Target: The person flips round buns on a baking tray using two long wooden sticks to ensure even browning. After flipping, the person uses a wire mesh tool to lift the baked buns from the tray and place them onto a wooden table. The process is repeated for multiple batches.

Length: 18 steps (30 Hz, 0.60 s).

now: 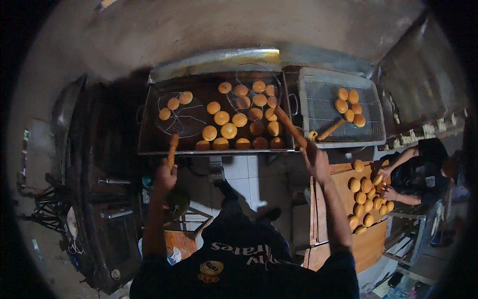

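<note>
My left hand (166, 175) grips the wooden handle of a wire skimmer (180, 121), whose round mesh lies over the left part of a wide metal frying vat (219, 153). Three buns rest at that skimmer's far edge. In my right hand (317, 162) is the long wooden handle of another wire skimmer (290, 125); its mesh sits at the vat's far right, among and over several golden buns. More round buns (229, 131) float in the dark oil between the two skimmers and along the near rim. Both hands are closed, just outside the vat's near edge.
Right of the vat, a metal draining tray (343, 143) with a wire rack holds several buns (341, 105) and a wooden handle (330, 129). Nearer, a co-worker's hands (391, 194) touch buns on a wooden board (366, 249). Dark metal cabinets (112, 209) stand at left.
</note>
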Motion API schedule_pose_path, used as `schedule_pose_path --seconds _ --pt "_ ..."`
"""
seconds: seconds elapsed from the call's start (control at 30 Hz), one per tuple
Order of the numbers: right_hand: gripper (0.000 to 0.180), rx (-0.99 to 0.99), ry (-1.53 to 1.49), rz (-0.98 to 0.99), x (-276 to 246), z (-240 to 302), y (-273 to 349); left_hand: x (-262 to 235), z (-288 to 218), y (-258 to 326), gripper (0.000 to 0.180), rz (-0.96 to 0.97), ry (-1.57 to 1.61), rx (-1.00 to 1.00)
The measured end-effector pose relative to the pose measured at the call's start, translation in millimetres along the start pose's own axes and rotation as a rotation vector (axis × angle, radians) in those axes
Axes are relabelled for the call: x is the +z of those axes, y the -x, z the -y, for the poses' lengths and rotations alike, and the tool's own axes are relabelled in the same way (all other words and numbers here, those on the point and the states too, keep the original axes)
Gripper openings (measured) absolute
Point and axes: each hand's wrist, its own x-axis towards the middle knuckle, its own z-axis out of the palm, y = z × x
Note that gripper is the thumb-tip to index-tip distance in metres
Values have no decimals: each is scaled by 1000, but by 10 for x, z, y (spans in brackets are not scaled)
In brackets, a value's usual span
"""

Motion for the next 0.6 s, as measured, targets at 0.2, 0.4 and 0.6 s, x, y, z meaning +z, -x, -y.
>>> schedule_pose_path --seconds 0.2,0.4,0.6 --pt "28 -179 383 159 141 -9 -1176 -275 883 -747 49 204 -111 163" --pt "29 -119 341 322 380 -2 -1157 -732 685 -979 71 220 140 215" --pt "38 -73 79 353 1028 -496 -984 -862 769 -751 74 181 190 72"
